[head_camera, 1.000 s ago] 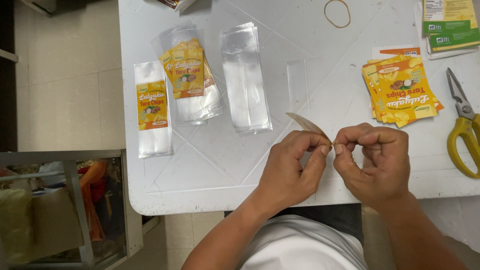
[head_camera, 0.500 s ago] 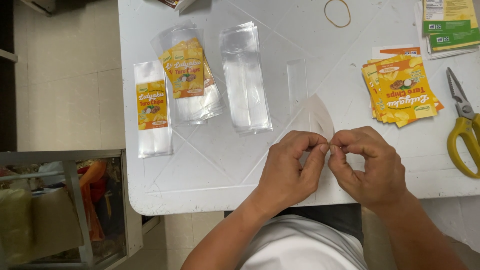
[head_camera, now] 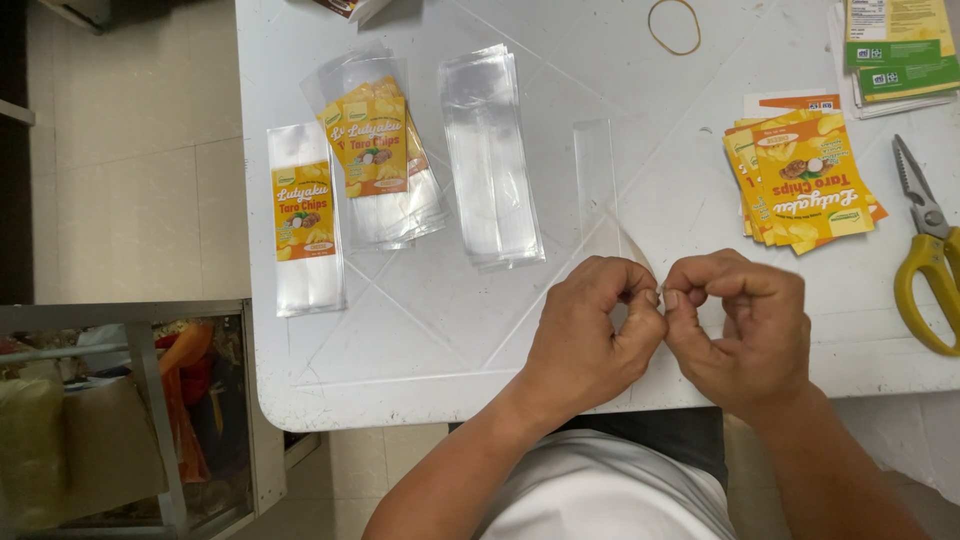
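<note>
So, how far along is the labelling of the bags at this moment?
Done: one labelled bag lies alone, more sit in a labelled pile. In hand: left hand and right hand pinch a clear bag at its near end. Left: a stack of plain bags and the yellow labels.

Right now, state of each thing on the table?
Left hand: pinching clear bag.
Right hand: pinching clear bag.
Clear bag: unlabelled, near end lifted.
Scissors: closed, lying flat.
Label stack: fanned, face up.
Plain bags: stacked.
Labelled bags: piled, flat.
Rubber band: loose.
</note>
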